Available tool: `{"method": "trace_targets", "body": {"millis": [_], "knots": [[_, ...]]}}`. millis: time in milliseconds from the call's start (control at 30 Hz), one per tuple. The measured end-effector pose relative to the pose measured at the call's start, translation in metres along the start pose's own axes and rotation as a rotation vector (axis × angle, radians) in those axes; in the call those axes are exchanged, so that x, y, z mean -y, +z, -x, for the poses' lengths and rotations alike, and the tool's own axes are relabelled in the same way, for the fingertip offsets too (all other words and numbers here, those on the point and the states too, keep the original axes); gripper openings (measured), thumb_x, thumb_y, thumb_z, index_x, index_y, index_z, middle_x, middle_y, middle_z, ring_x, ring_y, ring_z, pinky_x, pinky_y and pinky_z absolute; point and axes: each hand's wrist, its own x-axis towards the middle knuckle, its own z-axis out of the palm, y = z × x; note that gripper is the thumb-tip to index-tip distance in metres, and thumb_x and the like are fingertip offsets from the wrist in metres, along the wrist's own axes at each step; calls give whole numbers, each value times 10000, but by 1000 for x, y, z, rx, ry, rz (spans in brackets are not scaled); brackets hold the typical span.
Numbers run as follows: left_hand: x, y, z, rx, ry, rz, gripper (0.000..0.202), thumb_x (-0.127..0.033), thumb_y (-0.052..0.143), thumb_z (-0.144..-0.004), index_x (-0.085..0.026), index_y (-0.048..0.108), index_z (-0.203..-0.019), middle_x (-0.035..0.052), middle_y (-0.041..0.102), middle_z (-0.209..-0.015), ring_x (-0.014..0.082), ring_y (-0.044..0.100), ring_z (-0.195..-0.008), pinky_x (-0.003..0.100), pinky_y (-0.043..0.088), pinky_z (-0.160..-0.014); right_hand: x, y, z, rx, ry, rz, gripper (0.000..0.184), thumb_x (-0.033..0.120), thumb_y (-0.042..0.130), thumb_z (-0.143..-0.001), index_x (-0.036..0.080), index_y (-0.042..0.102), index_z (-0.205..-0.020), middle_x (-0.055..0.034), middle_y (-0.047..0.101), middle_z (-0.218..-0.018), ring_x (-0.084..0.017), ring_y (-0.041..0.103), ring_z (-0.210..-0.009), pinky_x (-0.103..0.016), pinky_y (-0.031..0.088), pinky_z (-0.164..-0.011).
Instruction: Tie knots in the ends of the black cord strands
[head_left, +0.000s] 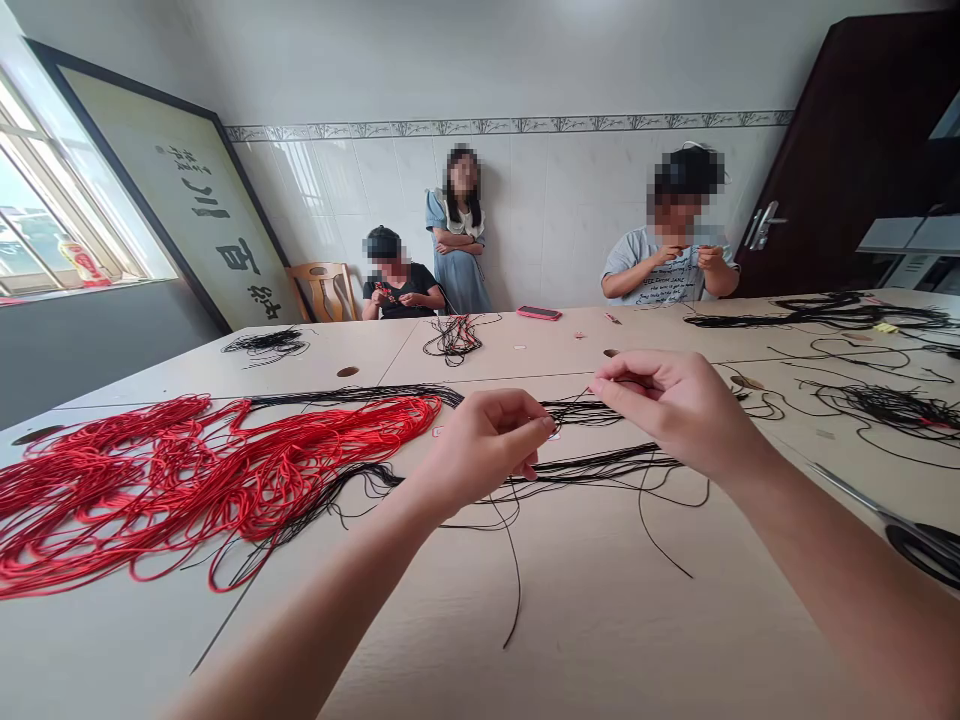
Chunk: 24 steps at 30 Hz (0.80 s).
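Observation:
My left hand is closed in a pinch on a thin black cord above the table. The fingertips of my right hand pinch the same cord a short way to the right. Loose cord ends hang or lie below my left hand, and another end curls below my right. Behind and beneath both hands run bundles of black cords along the table. To the left lies a large loose heap of red cord, with black strands beside it. Fingers hide the exact spots where the cord is gripped.
Scissors lie at the right edge of the table. More black cord is spread at the right and the far side. A pink-cased phone lies at the back. Two people sit opposite handling small things; another person stands by the wall.

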Motion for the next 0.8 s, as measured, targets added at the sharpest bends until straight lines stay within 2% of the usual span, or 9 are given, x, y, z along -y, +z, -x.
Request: {"method": "trace_targets", "body": {"millis": [100, 167, 233, 267, 333, 400, 433, 667, 800], "knots": [[5, 0, -5, -32, -18, 60, 169, -326, 575, -783, -164, 590, -740, -12, 552, -602, 90, 554, -570, 214, 446, -557, -12, 8, -5, -55, -82, 70, 148, 297, 552, -798, 177, 629, -760, 6, 478, -648, -108, 406, -577, -231, 338, -516], [10, -1, -9, -105, -26, 120, 179, -334, 592, -768, -158, 594, -736, 0, 570, -649, 93, 553, -589, 259, 484, -624, -19, 14, -8, -203, -163, 156, 145, 297, 591, -764, 173, 621, -833, -38, 543, -828, -149, 486, -736, -266, 402, -652], [13, -2, -14, -175, -35, 195, 195, -343, 610, -752, -149, 600, -734, 8, 573, -667, 98, 547, -599, 279, 499, -643, -21, 18, -8, -307, -201, 185, 151, 301, 604, -753, 162, 607, -813, -51, 549, -850, -163, 499, -779, -289, 409, -715], [14, -2, -15, -197, -39, 230, 200, -344, 619, -744, -144, 605, -736, 13, 574, -670, 101, 544, -609, 281, 504, -643, -20, 21, -7, -275, -183, 160, 155, 315, 590, -769, 160, 604, -773, -40, 551, -789, -152, 497, -730, -282, 409, -686], [15, -2, -17, -220, -36, 272, 207, -343, 634, -732, -137, 623, -748, 27, 584, -686, 110, 545, -648, 278, 509, -645, -15, 25, -3, -65, -103, 54, 233, 357, 542, -810, 166, 606, -693, -4, 515, -626, -117, 439, -581, -247, 375, -554], [16, -1, -17, -225, -21, 276, 214, -348, 640, -727, -137, 642, -765, 43, 605, -726, 122, 552, -697, 274, 514, -652, -9, 30, 1, 128, -18, -41, 277, 402, 536, -813, 174, 643, -698, 10, 489, -558, -100, 374, -511, -229, 308, -468], [15, 0, -17, -221, -11, 273, 217, -351, 640, -728, -139, 650, -770, 51, 616, -750, 127, 557, -718, 273, 515, -657, -7, 33, 3, 168, 9, -69, 281, 418, 547, -803, 176, 660, -714, 9, 494, -555, -97, 358, -500, -227, 286, -450], [11, 4, -14, -197, -34, 280, 215, -343, 647, -726, -131, 659, -762, 67, 652, -766, 140, 593, -728, 285, 524, -664, -9, 42, 3, 156, 25, -135, 260, 379, 552, -796, 161, 671, -723, -19, 586, -629, -104, 429, -536, -225, 326, -480], [12, 4, -14, -212, -37, 271, 206, -334, 631, -744, -129, 639, -757, 70, 655, -761, 149, 609, -756, 292, 525, -686, -10, 41, 5, 169, 9, -66, 264, 387, 526, -813, 174, 661, -733, -2, 562, -597, -96, 413, -513, -220, 317, -463]]}}
